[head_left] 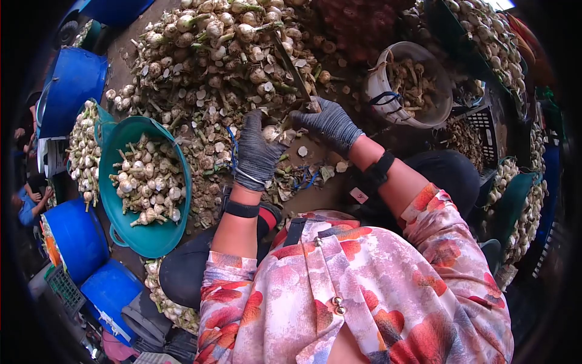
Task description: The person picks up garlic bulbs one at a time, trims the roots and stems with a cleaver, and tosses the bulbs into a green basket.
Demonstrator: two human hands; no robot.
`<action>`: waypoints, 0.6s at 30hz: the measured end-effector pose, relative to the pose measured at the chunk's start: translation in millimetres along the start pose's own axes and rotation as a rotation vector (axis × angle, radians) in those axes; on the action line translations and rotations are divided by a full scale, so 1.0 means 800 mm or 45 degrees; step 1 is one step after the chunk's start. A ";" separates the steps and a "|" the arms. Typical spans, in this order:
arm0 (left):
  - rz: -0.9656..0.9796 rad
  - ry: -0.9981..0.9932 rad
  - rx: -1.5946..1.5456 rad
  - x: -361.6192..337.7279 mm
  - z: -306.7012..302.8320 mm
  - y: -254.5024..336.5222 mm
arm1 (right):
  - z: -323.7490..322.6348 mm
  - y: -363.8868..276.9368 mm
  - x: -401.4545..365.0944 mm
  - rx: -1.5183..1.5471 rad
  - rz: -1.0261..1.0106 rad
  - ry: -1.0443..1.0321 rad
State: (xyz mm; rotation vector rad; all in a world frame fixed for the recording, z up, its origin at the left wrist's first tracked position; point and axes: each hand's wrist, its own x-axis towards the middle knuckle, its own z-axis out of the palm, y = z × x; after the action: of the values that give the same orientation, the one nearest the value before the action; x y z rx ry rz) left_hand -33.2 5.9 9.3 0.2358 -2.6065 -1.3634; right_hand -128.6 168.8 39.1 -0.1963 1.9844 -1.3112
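Observation:
My left hand (257,155), in a grey knit glove, is closed on a garlic bulb (276,134), its thumb raised beside it. My right hand (330,126), gloved the same way, grips a knife (293,68) by its wooden handle. The long, dark blade points up and away, over a large heap of garlic bulbs (212,36) with stalks and roots. Both hands are close together just in front of this heap. Cut stalk ends and loose skins (303,173) lie on the ground below them.
To the left, a teal basket (115,200) holds trimmed bulbs; several blue tubs (76,91) stand beyond it. A white bucket (379,79) with stalk pieces is at the right, near a black crate (485,130). A red mesh sack (354,27) lies behind. Another person's hand (39,195) shows far left.

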 end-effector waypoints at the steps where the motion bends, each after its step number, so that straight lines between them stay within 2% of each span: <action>1: -0.036 0.085 -0.456 -0.004 0.010 -0.008 | 0.000 0.019 0.012 0.277 0.113 -0.032; 2: -0.070 0.171 -0.911 -0.007 0.020 -0.018 | 0.002 0.038 0.017 0.530 0.171 -0.103; 3: -0.153 0.148 -0.980 -0.013 0.015 -0.007 | 0.004 0.040 0.014 0.781 0.234 -0.180; 4: -0.277 -0.004 -1.101 -0.017 0.015 -0.022 | 0.006 0.043 0.012 1.030 0.301 -0.261; 5: -0.247 -0.002 -1.299 -0.019 0.021 -0.023 | 0.012 0.047 0.008 1.233 0.341 -0.282; 6: -0.219 -0.008 -1.500 -0.018 0.027 -0.016 | 0.014 0.038 -0.001 1.171 0.364 -0.294; 8: -0.219 -0.047 -1.440 -0.018 0.025 -0.009 | 0.015 0.032 -0.016 1.049 0.422 -0.310; 9: -0.221 -0.063 -1.409 -0.020 0.024 -0.007 | 0.007 0.044 -0.009 0.636 0.443 -0.286; 12: -0.365 0.077 -1.047 -0.027 0.025 -0.018 | -0.001 0.066 -0.016 -0.469 -0.466 0.207; 13: -0.149 0.012 -0.670 -0.029 0.027 -0.044 | -0.011 0.038 -0.036 -0.549 -0.397 0.085; 14: 0.067 0.014 -0.298 -0.030 0.029 -0.069 | -0.014 0.024 -0.046 -0.691 -0.485 0.035; 15: 0.385 0.012 0.167 -0.031 0.022 -0.070 | -0.015 0.016 -0.055 -0.832 -0.566 -0.014; 16: 0.487 0.031 0.290 -0.034 0.022 -0.069 | -0.016 0.012 -0.060 -0.974 -0.646 -0.063; 18: 0.459 0.019 0.213 -0.039 0.021 -0.062 | -0.016 0.013 -0.065 -1.049 -0.651 -0.123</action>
State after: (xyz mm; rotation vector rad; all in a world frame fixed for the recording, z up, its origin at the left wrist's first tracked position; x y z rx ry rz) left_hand -4.6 -1.9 -43.5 -0.1931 -2.5880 -1.0199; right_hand -97.4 208.9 58.3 -1.1908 2.3663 -0.6470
